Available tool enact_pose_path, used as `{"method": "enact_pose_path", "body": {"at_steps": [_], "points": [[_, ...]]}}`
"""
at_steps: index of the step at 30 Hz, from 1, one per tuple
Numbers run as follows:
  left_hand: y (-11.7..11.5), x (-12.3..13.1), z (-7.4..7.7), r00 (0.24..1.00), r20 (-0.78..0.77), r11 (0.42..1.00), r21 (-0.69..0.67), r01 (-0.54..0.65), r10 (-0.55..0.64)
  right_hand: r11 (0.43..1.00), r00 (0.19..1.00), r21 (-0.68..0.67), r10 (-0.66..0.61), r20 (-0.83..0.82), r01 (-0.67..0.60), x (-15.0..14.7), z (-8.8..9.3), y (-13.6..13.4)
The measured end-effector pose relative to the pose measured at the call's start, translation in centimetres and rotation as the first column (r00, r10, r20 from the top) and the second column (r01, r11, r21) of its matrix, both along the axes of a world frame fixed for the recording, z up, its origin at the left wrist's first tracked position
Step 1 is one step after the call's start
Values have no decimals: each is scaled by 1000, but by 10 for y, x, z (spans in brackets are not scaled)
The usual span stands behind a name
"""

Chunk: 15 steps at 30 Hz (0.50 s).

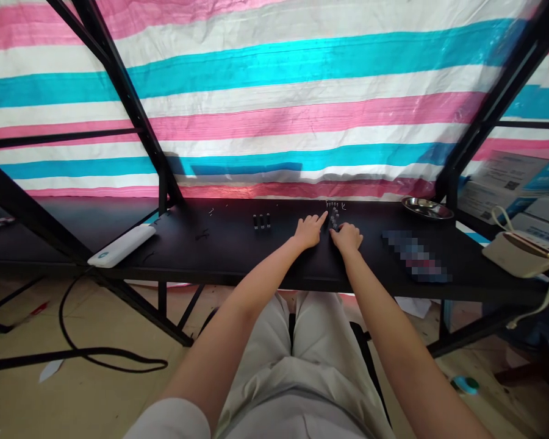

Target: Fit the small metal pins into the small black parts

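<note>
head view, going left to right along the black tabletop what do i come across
Long white object → three small dark pieces → left hand → right hand → shiny metal dish → beige pouch

1. The big sheet (302,67) in front of me runs in bands of pink, white and bright turquoise.
2. Black covers the tabletop (229,253), the metal frame (135,113) and the looped cable (64,305).
3. I see grey on the cluster of little pieces (333,217), and black with whitish ends on the three small rods (262,222).
4. The long device (122,245) is white; the dish (427,208), shiny silver.
5. The pouch (516,253) is cream, the trousers (320,341) pale beige, the sleeve (171,421) light grey.
6. The cartons (507,171) mix white with blue.
</note>
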State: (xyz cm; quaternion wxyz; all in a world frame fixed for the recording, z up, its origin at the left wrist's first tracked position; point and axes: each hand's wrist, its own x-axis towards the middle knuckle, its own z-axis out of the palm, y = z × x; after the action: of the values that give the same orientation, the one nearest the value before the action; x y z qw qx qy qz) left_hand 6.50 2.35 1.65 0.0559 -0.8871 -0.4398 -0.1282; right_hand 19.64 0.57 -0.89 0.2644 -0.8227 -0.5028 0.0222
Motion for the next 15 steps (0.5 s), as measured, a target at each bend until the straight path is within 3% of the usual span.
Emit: {"method": "enact_pose_path", "body": {"at_steps": [6,10,15], "points": [[7,12,-12,999,-16,999,4,-36,36,1000,1000,1,8,-29,-8,4,-2,10],[7,18,-11,999,2,999,37,-32,32,1000,999,-2,7,-31,-7,4,0,13],[8,14,-6,991,134,992,124,-31,14,1000,1000,2,11,-26,-11,6,-1,14]]}}
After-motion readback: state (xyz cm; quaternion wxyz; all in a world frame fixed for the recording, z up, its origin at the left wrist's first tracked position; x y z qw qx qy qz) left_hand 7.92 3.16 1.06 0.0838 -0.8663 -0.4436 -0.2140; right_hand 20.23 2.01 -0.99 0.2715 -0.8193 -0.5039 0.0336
